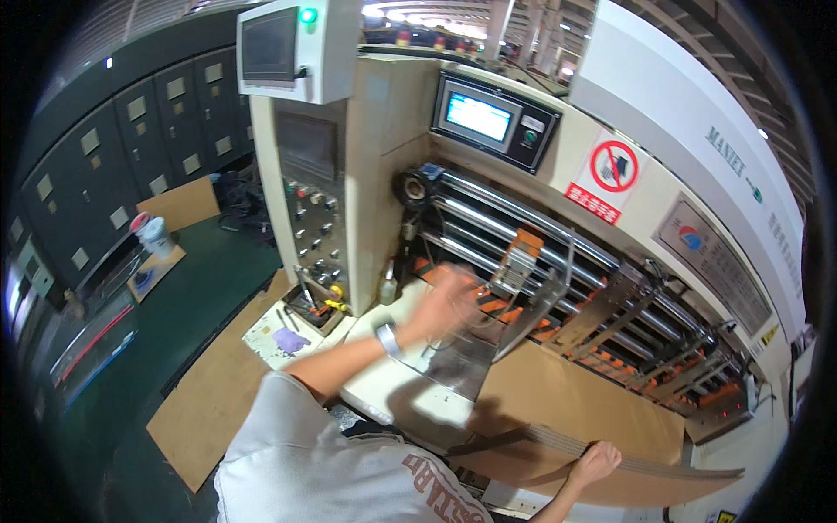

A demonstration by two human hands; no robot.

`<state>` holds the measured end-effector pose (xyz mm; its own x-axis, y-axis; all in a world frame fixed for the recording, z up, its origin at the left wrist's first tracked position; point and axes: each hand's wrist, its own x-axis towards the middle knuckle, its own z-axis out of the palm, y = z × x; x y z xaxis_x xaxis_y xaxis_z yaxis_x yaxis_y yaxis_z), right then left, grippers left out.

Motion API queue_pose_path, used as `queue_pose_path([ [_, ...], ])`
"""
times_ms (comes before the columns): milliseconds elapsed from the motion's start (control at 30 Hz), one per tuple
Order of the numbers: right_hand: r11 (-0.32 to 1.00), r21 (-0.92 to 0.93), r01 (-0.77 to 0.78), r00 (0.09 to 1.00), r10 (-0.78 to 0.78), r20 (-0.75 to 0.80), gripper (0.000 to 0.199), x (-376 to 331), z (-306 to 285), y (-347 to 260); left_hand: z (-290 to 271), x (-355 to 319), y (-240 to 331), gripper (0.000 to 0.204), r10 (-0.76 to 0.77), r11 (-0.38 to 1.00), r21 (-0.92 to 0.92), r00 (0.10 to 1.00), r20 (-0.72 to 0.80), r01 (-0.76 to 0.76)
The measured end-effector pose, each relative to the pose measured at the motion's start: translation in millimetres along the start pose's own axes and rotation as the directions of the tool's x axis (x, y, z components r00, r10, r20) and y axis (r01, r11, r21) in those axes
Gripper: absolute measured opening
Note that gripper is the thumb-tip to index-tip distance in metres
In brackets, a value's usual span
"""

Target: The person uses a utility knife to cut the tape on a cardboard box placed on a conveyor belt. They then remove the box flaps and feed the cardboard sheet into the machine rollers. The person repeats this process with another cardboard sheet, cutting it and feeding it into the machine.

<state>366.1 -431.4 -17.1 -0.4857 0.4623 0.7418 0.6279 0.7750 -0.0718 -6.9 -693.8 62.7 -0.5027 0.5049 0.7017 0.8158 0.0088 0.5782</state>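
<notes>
My left hand (pixel 452 301) reaches over the machine's feed table and is smeared by motion, so its fingers do not show clearly. Close to it stand an upright metal guide plate (pixel 532 314) and a bracket (pixel 516 264) in front of the rollers. My right hand (pixel 597 462) is closed over the top edge of several brown corrugated cardboard sheets (pixel 671 475), which bow slightly along their length. Beyond them, a wide cardboard sheet (pixel 567 392) lies flat against the feed opening.
Shiny steel rollers (pixel 506 222) run across the machine below a lit screen (pixel 479 116). A tool tray (pixel 309 309) and purple cloth (pixel 289 341) sit at the left of the table. Cardboard (pixel 209 392) lies on the green floor, with a white bucket (pixel 157 237) farther off.
</notes>
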Motion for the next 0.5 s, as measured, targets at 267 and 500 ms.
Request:
queue_pose_path([
  [267, 1.000, -0.024, -0.016, 0.997, 0.014, -0.069, 0.027, -10, 0, 6, -334, 132, -96, 0.047, 0.124, 0.827, 0.407, 0.581, -0.805, 0.388],
  [500, 0.994, -0.108, 0.000, 0.976, -0.023, -0.215, 0.031, -10, -25, -7, -376, 172, -131, 0.075, -0.295, 0.935, -0.067, 0.660, -0.691, 0.347],
])
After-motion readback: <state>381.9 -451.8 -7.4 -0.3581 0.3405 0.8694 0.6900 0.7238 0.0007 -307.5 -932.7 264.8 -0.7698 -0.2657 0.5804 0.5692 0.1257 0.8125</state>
